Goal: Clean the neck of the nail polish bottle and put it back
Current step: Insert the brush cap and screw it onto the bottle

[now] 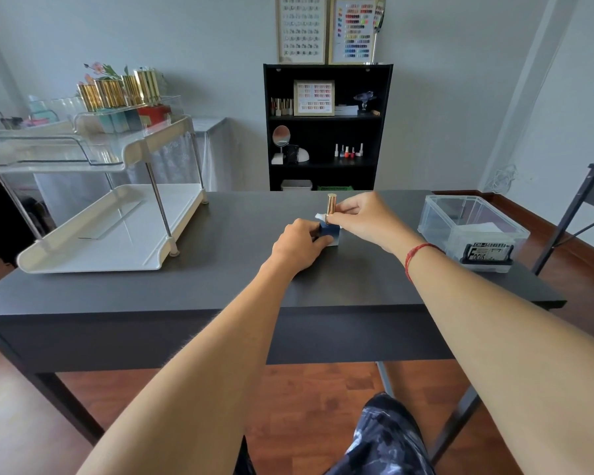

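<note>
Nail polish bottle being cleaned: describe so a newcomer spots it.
On the dark table, mid-surface, the bottle stands between the hands: the left hand grips its square blue body, the right hand pinches a white wipe at its neck. Unlike those on the white rack and black shelf, it stands on the bare tabletop.

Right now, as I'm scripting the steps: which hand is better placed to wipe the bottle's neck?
The right hand: it holds the gold cap and white wipe at the neck of the bottle. The left hand grips the bottle's blue body on the table, steadying it.
</note>
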`<state>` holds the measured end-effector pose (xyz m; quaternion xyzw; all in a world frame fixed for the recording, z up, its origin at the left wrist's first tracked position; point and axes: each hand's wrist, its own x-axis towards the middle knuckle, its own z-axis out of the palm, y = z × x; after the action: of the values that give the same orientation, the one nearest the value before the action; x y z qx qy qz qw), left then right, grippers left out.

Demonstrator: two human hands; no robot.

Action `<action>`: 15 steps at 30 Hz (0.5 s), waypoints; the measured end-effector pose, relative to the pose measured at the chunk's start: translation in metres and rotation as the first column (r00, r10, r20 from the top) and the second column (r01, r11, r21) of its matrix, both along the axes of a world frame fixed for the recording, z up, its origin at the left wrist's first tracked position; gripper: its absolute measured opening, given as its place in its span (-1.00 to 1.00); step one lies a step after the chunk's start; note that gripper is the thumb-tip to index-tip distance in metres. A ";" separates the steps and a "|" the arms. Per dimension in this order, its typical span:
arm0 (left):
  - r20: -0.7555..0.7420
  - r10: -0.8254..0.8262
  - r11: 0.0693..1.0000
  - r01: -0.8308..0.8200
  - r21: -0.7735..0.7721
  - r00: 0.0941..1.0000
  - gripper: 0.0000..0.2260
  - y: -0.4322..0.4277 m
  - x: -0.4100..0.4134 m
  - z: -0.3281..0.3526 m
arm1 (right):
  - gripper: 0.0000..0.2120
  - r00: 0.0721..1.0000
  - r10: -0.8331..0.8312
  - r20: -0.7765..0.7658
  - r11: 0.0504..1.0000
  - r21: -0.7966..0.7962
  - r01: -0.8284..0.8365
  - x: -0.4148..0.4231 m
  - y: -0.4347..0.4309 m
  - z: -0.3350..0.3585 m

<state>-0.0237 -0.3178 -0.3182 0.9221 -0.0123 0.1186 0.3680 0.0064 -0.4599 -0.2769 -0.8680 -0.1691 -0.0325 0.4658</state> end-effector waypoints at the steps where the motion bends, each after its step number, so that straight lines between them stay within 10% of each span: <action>1: -0.004 -0.002 1.000 0.002 -0.001 1.000 -0.83 0.000 0.000 0.000 | -0.86 1.000 -0.008 -0.014 1.000 0.003 0.008 0.000 -0.001 -0.001; 11: -0.014 -0.086 0.991 0.084 -0.100 0.996 -0.96 0.009 -0.006 0.004 | -0.62 0.996 0.081 -0.026 0.996 -0.033 -0.081 -0.003 -0.008 -0.019; 15: 0.086 0.064 0.937 -0.030 -0.349 0.994 -0.59 0.012 -0.005 0.012 | -0.66 0.996 0.094 -0.002 0.995 -0.042 -0.094 -0.002 -0.006 -0.021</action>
<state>-0.0283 -0.3057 -0.3064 0.8361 0.0129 0.1719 0.5208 0.0043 -0.4660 -0.2982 -0.8687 -0.2107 -0.0070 0.4483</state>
